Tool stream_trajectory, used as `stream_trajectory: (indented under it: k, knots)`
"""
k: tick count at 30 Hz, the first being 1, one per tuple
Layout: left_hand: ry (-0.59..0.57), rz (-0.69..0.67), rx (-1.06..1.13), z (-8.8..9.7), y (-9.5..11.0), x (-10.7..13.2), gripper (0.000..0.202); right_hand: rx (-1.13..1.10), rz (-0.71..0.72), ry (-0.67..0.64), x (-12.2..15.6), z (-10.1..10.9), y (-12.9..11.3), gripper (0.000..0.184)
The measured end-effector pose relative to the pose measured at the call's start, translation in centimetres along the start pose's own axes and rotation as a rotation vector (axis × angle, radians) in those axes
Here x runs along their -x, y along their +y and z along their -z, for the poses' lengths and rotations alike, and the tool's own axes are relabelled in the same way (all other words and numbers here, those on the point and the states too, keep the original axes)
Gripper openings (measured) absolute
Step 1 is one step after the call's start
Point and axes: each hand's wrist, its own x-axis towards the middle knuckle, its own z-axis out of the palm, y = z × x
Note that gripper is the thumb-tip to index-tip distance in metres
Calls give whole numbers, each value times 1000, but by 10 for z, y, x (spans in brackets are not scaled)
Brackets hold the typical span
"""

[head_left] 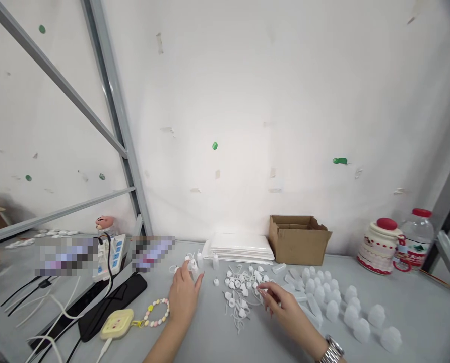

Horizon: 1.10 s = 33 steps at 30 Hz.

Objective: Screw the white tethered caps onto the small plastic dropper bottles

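Note:
My left hand (183,295) reaches among small white pieces at the middle left, its thumb apart from the fingers. Just beyond its fingertips stand small white bottles (199,259), partly hidden by the hand. My right hand (283,302) is at the right edge of a loose pile of white caps with thin cords (242,287). Its fingers are bent together, and what lies between them is too small to make out. A lone white cap (216,282) and a small upright bottle (215,261) sit between the hands. Clear tubes (314,306) lie beside my right hand.
Several frosted domed pieces (351,316) stand at right. Behind are a stack of white sheets (242,247), a cardboard box (300,239), a decorated jar (379,247) and a bottle (417,234). At left lie a yellow case (116,323), a black power bank (113,307), cables and a power strip (111,259).

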Motion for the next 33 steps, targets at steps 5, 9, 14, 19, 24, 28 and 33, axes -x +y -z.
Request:
stream_trajectory:
  k: [5,9,14,19,24,28,33]
  knots:
    - [243,-135,6,16,17,5,38,23,13,143,-8,18,4,32]
    - [26,-279,246,27,47,8,24,136,34,263,-14,35,8,26]
    - [-442,-270,522,12,83,-5,19,411,99,202,-10,51,6,23]
    - [-408,-181,574,-9,87,-14,30,758,78,160,-1,60,5,35]
    - [-482,-154,592,-3,77,-5,25,998,20,97,-2,55,12,33]
    - [-530,-204,607,-1,79,4,20,1126,32,81,-3,48,13,33]
    - [-486,-275,539,-8,91,14,22,1144,58,42,-2,45,15,31]
